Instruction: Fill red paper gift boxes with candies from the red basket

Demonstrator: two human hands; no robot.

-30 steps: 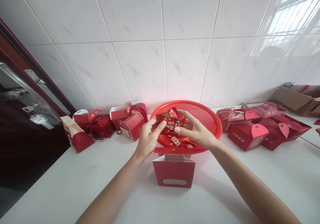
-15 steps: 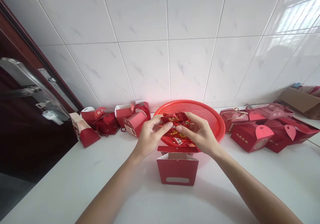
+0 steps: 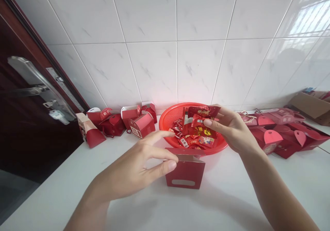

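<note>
My right hand [image 3: 229, 127] is closed on red-wrapped candies [image 3: 203, 112], held above a red plastic basket [image 3: 165, 119]. More wrapped candies [image 3: 196, 141] lie inside that basket. Fingers apart and holding nothing, my left hand [image 3: 144, 157] is at the left edge of an upright red gift box [image 3: 184, 172]. The box stands in front of the basket with its top open, and the left fingers hide part of its upper left side. Whether those fingers touch the box I cannot tell.
Several red gift boxes [image 3: 141, 126] stand at the left by the wall. More red boxes [image 3: 286, 141] are grouped at the right, with a brown cardboard carton [image 3: 310, 103] behind them. A dark door with a metal handle [image 3: 38, 88] borders the white counter [image 3: 136, 210] at the left.
My left hand has let go of the candies and come down and nearer, beside the gift box. My right hand has moved right with the candies, so the basket's contents show more.
</note>
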